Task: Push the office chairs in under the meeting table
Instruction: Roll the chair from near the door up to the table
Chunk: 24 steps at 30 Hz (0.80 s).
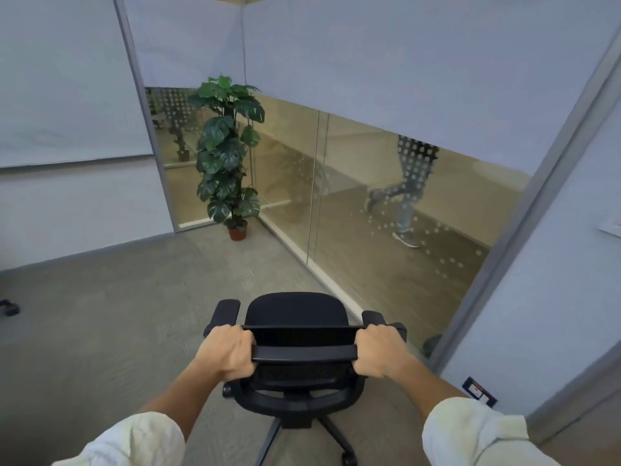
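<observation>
Both hands, left (232, 352) and right (378, 349), clenched around black mesh-backed office chair (295, 314) backrest top; surface unseen: turn chair, roll steadily.

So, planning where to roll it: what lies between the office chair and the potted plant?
Only bare grey carpet between the office chair and the potted plant in the head view.

Nothing readable is showing anywhere. A small dark wall plate (479, 391) at about four o'clock is carrying a white label with a red mark, but its print is appearing too small and blurred to read.
</observation>
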Motion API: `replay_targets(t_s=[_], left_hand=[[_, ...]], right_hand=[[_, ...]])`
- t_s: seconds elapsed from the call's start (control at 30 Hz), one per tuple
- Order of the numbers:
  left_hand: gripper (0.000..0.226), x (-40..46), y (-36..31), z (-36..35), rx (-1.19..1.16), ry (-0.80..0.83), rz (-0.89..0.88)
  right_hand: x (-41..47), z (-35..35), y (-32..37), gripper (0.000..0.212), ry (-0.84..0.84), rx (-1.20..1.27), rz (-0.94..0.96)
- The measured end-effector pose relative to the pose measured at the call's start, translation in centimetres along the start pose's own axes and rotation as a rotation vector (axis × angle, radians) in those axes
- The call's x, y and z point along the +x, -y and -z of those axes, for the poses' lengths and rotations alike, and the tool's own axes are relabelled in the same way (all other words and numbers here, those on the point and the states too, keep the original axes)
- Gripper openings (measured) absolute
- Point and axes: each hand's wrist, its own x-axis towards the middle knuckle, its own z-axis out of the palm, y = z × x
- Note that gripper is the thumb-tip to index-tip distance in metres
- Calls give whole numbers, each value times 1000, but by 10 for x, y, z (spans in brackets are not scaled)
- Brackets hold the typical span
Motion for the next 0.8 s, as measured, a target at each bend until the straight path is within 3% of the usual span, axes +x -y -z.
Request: replay_targets(t_s=[0.2,0.53,0.8], left_hand=[[11,28,-6,3,-26,1,116],[14,19,-73,5,-27,13,464],[14,-1,-59,8,23,45,636]], right_hand=[[58,-5,-33,13,-74,-11,110],[113,-1,-81,12,-96,-29,404],[158,10,-50,11,-115,-10,596]])
